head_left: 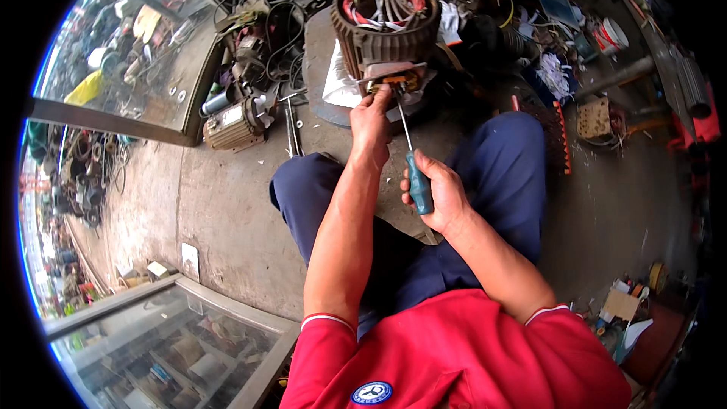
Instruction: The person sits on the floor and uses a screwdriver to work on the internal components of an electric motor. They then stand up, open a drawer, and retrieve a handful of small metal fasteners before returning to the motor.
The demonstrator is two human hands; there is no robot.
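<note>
one teal-handled screwdriver (421, 185) within the curled right fingers (406, 185)

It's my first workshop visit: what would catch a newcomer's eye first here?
Probably the bright red shirt across the bottom. Near the centre is the teal screwdriver in the right hand's grip. At top centre stands a ribbed motor housing, pale wires rising from its open top.
</note>
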